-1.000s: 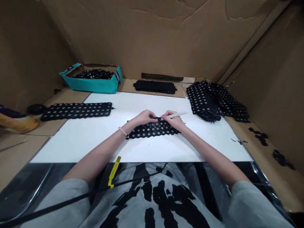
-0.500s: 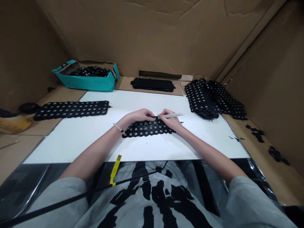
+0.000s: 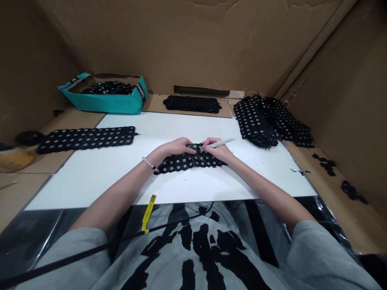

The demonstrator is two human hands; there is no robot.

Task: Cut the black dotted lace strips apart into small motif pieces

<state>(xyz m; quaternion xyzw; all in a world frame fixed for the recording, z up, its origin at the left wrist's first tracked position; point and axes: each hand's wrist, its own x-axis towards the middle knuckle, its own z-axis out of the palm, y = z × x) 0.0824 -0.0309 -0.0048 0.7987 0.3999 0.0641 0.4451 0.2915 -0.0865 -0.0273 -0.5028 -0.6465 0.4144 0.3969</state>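
Observation:
A black strip with rows of pale round dots (image 3: 187, 162) lies on the white board in front of me. My left hand (image 3: 181, 147) grips its far edge, thumb on top and fingers behind or under it. My right hand (image 3: 217, 149) holds a slim white pen-like tool (image 3: 222, 142), its back end pointing right and its tip down at the strip near my left thumb. The tip itself is too small to make out. Both forearms rest near the strip's ends, the left wrist wearing a beaded bracelet.
A teal box (image 3: 105, 104) of dotted black pieces stands back left. Another dotted strip (image 3: 87, 138) lies left, beside a dark round object (image 3: 29, 137). A black stack (image 3: 192, 104) sits at the back, dotted piles (image 3: 254, 121) at right. Cardboard walls (image 3: 187, 44) enclose the board (image 3: 99, 173).
My right hand and the tool's tip have shifted slightly, from the strip's far edge to just inside it. The tool is tilted more steeply. The whole view has moved a little.

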